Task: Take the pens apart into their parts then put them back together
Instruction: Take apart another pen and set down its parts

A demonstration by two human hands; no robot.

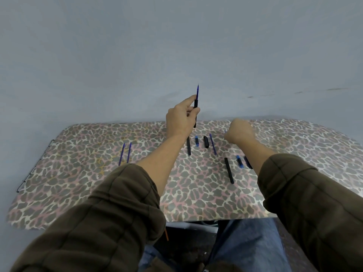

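The left hand [181,116] was raised above the worktop's [78,183] far edge, its grip clamped on an upright black pen barrel [196,104] from which a blue refill [197,92] protruded upward. The right hand [240,133] was seen curled and blurred; whether its grip enclosed anything could not be told. 2 loose refills [129,152] were laid at the left.

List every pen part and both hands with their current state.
Left hand, grips held barrel.
Held barrel, upright, inserted refill protruding on top.
Right hand, curled; contents hidden.
Left refills, loose on table.
Middle barrel, lying separate.
Near barrel, lying separate.
Blue end piece, detached.
Black cap, detached.
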